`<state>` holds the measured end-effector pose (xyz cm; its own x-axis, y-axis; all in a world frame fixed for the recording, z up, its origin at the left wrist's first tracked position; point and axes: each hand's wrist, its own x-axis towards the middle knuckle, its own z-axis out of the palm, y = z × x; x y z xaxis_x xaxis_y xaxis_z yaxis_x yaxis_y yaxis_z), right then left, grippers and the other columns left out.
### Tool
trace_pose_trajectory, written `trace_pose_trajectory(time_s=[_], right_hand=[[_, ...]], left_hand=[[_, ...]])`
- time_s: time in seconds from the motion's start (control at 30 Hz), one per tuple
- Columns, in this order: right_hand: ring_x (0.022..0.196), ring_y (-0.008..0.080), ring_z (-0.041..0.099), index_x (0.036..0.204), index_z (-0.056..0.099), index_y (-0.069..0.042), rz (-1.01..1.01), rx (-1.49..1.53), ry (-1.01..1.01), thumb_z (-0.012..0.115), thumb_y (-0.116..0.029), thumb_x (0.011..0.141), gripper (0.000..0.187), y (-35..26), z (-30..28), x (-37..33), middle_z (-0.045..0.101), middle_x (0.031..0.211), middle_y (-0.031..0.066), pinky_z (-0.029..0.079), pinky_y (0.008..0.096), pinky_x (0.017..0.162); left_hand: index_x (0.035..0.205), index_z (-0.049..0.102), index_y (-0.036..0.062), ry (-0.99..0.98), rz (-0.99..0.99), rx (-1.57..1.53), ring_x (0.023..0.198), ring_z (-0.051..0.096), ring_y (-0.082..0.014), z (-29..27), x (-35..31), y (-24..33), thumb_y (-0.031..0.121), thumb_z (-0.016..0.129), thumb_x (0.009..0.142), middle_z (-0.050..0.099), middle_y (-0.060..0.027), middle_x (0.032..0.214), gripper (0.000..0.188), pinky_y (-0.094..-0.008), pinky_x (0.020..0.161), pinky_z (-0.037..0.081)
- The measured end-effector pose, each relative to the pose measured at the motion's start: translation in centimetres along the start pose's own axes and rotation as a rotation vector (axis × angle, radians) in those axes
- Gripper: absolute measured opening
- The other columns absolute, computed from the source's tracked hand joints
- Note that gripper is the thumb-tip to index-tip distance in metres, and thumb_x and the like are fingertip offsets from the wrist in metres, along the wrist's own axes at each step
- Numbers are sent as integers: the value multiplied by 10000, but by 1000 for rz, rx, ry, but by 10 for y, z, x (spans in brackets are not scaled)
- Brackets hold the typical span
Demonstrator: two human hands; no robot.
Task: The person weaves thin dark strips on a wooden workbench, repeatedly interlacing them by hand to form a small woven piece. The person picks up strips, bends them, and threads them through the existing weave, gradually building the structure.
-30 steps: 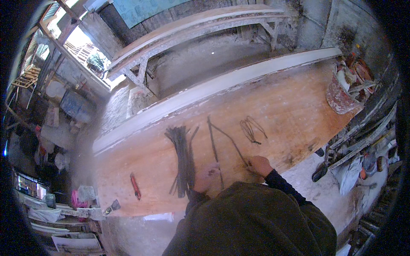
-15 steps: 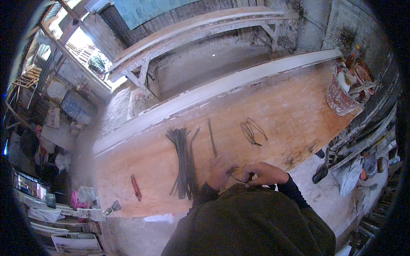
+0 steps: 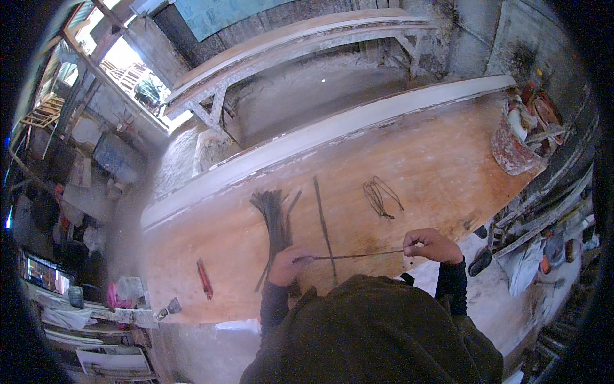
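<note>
A thin dark strand, like a cord or wire (image 3: 361, 256), runs nearly straight between my two hands. My left hand (image 3: 289, 265) closes on its left end, beside the lower part of a bundle of dark flat strips (image 3: 274, 221). At its other end, my right hand (image 3: 432, 246) pinches it between thumb and fingers near the table's front edge. One single dark strip (image 3: 322, 214) lies lengthwise on the wooden table (image 3: 441, 166), passing beneath the strand. Farther off rests a loose loop of thin dark cord (image 3: 379, 196).
A red utility knife (image 3: 204, 279) and a scraper (image 3: 169, 310) lie toward the table's left end. At the far right corner stands a stained bucket (image 3: 510, 148) with things in it. A long white board (image 3: 358, 121) edges the far side; behind is a bench (image 3: 281, 59).
My hands were close together over the strand; now they have moved apart, left and right, with it stretched between them. More of the single strip's near end now shows.
</note>
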<state>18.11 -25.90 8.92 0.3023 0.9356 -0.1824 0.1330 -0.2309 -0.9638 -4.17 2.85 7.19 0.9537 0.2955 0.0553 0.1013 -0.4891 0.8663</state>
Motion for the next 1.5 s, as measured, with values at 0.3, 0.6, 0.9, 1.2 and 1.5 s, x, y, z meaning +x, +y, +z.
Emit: trace_pose_trajectory(time_s=[0.3, 0.6, 0.9, 1.2, 1.5], right_hand=[[670, 125, 499, 841, 535, -58, -363, 879, 302, 602, -193, 783, 161, -4, 16, 26, 520, 720, 15, 414, 263, 636], [720, 99, 502, 863, 538, -51, -23, 668, 312, 579, -102, 785, 101, 5, 75, 68, 525, 774, -1, 413, 245, 670], [716, 94, 494, 783, 552, -49, 69, 597, 180, 598, -138, 777, 101, -7, 106, 78, 536, 736, 12, 386, 235, 666], [675, 106, 514, 746, 537, -38, 57, 411, 268, 608, -96, 766, 93, 10, 107, 83, 555, 715, 28, 402, 241, 625], [675, 104, 525, 775, 531, -39, 35, 435, 242, 616, -89, 762, 100, 14, 107, 84, 564, 721, 30, 414, 237, 624]], left_hand=[[862, 638, 65, -6, -175, 204, 763, 586, -257, 14, 2, -22, 255, 569, 776, 611, -122, 812, 220, -315, 678, 450], [931, 593, 15, 170, -400, -488, 695, 528, -116, 76, 14, -32, 236, 559, 817, 581, -31, 767, 251, -239, 646, 419], [954, 573, -1, 85, -327, -668, 699, 504, -97, 105, 18, -48, 165, 544, 829, 581, -28, 793, 210, -224, 642, 405], [973, 578, -17, 77, -72, -573, 701, 506, -83, 123, 17, -81, 128, 545, 818, 600, -30, 813, 214, -216, 645, 402], [966, 575, -16, 39, -205, -602, 748, 528, -103, 110, 15, -52, 165, 521, 838, 599, -36, 840, 229, -234, 684, 409]])
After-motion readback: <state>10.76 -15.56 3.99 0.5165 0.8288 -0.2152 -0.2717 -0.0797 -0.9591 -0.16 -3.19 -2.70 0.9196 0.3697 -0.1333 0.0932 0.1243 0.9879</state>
